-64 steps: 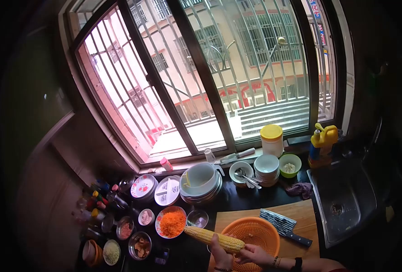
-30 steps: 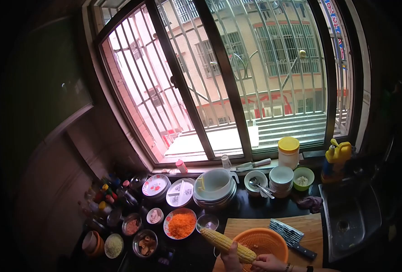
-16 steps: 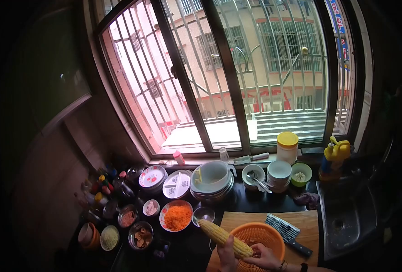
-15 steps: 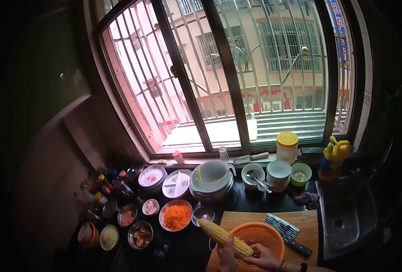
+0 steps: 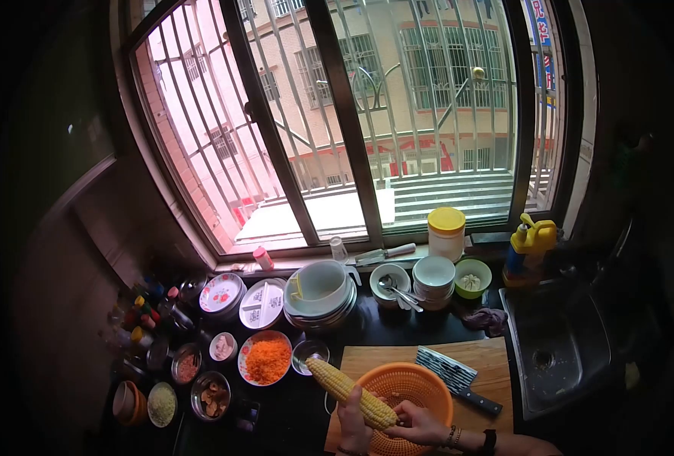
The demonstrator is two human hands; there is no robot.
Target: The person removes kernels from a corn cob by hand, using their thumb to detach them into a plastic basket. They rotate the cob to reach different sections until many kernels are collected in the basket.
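Sink (image 5: 561, 357): lay to the right of the cutting board, its steel basin set into the dark counter.
Cutting board (image 5: 489, 357): wooden, served as the landmark; it lay flat at the counter's front edge.
Colander (image 5: 420, 387): orange plastic, stood on the cutting board's left half.
Cleaver (image 5: 455, 378): rested flat on the cutting board, just right of the colander, handle pointing to the sink.
Corn cob (image 5: 348, 393): yellow, husked, slanted across the cutting board's left edge (tip up-left, off the board; base over the colander's rim).
Plate of grated carrot (image 5: 266, 359): sat left of the cutting board, near the cob's tip.
Left hand (image 5: 354, 422): wrapped around the cob's lower half from beneath, holding it up.
Right hand (image 5: 417, 425): over the colander, fingers pinched at the cob's base; a watch and bracelets on its wrist.
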